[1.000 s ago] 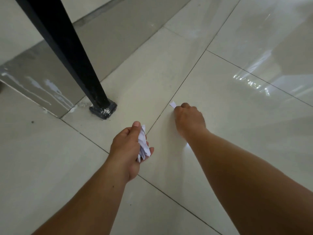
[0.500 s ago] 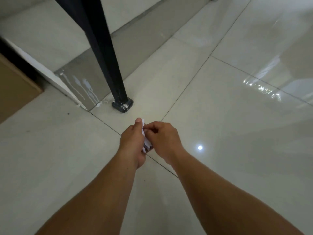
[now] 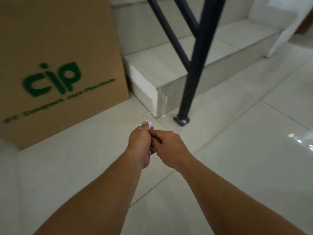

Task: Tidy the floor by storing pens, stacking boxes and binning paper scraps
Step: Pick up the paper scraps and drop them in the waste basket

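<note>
My left hand (image 3: pixel 139 141) grips a small bundle of white paper scraps (image 3: pixel 150 124); one white corner sticks out above my thumb and another bit shows below the palm. My right hand (image 3: pixel 169 146) is pressed against the left one, its curled fingers pinching the same scraps. Both hands hover above the pale tiled floor (image 3: pixel 237 158), in the middle of the view. Most of the paper is hidden between the two hands.
A big brown cardboard box (image 3: pixel 59 70) with green lettering stands on the floor at the left. Behind it a tiled step (image 3: pixel 157 68) rises. A black metal leg (image 3: pixel 194 73) with a foot plate (image 3: pixel 181 120) stands just beyond my hands.
My right hand picked a scrap off the floor and brought it to the bundle in my left hand. The view then lifted, and the cardboard box and step came into sight.
</note>
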